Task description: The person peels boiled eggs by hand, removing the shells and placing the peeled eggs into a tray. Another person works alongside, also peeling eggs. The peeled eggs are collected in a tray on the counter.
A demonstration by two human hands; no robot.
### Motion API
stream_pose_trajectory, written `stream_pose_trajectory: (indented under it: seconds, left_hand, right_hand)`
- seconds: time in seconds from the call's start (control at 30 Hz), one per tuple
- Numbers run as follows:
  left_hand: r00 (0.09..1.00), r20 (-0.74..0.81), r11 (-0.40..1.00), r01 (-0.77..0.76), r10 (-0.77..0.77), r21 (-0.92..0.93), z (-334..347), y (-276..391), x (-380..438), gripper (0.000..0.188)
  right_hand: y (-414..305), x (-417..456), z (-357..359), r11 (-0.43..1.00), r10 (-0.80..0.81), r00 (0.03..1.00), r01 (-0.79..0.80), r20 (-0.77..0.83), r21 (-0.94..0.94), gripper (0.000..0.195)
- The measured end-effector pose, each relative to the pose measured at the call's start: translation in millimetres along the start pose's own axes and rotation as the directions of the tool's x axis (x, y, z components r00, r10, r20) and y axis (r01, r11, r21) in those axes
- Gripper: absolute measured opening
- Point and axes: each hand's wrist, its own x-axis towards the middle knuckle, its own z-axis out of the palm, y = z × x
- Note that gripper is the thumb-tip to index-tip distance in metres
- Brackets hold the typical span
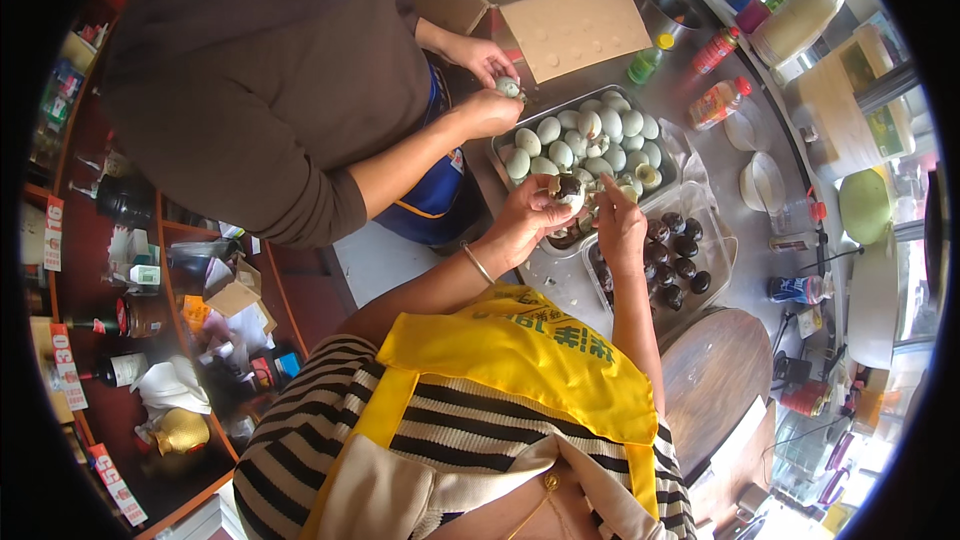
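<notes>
My left hand [527, 219] grips a partly peeled preserved egg [568, 190]; its dark body shows above the pale shell still around it. Close beside it, my right hand [622, 229] has its fingertips pointing toward the egg; whether they pinch a bit of shell is unclear. Beneath both hands lies a metal tray [673, 174] of unpeeled pale green-grey eggs [611, 122], with shell fragments at its near end. A clear plastic container [721, 259] to the right holds several peeled dark eggs [684, 245], partly hidden by my right forearm.
Across from me, a co-worker's hands [487, 109] hold another egg [508, 86]. An open cardboard box [574, 26] with egg trays stands at the back. Bottles [718, 103] and a bowl [762, 181] line the steel counter's right side. A round wooden board [716, 382] lies near my right.
</notes>
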Motion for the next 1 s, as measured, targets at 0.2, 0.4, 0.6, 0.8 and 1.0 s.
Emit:
stream_pose_trajectory:
  seconds: [0.2,0.4,0.6,0.8,1.0]
  left_hand:
    - [0.995,-0.092,0.996,-0.038,0.046,0.082,2,3,-2,0.038]
    - [0.994,-0.079,0.993,-0.064,0.072,0.094,5,5,-5,0.039]
    - [0.998,-0.056,0.994,-0.018,0.024,0.103,-2,3,-8,0.037]
    - [0.999,0.01,0.999,0.045,-0.046,0.02,-5,5,-9,0.037]
    - [0.995,0.08,0.998,0.066,-0.066,-0.001,-10,2,-2,0.039]
  right_hand:
    - [-25,-6,-8,0.965,0.047,0.993,-0.072,0.105,0.251,0.038]
    - [-35,-16,-2,0.971,-0.022,0.981,-0.026,0.192,0.24,0.038]
    - [-54,-27,0,0.983,-0.179,0.983,0.18,0.026,-0.027,0.024]
    - [-47,-29,7,0.974,-0.226,0.969,0.224,-0.096,-0.025,0.017]
    - [-43,-26,-1,0.984,-0.035,0.998,0.025,0.053,0.175,0.026]
